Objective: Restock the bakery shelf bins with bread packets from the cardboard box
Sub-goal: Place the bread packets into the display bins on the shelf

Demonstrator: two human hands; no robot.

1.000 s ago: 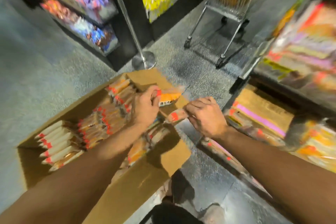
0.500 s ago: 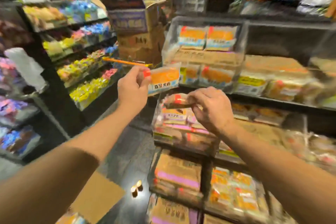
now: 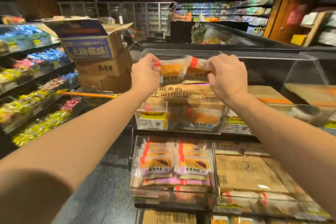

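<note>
Reaching forward at chest height, both bare arms have swung up from the cardboard box on the floor, which has dropped out of view, to the bakery shelf, so the carry is done and only the drop into a bin remains. Nearest, below the wrists, a clear lower bin [image 3: 174,172] holds two side-by-side stacks of purple-labelled bread packets. Just under the fingers, the middle bin [image 3: 179,120] shows two orange packets behind its front wall beside one yellow price tag, with a flattened brown carton [image 3: 183,94] lying on top. The left hand [image 3: 145,74] pinches the red-taped corner of one orange bread packet [image 3: 170,72] between thumb and fingertips; the right hand [image 3: 226,76] has its fingers curled and pressed onto the end of a second orange packet [image 3: 195,72], whose near edge touches the first. That makes two packets carried, one per hand, where a second ago they hung over the box. Beyond the fingertips stands the clear top bin [image 3: 181,53]; its contents are hidden by the hands. Left of the fingers, three cardboard boxes [image 3: 91,45] sit stacked in a trolley.
</note>
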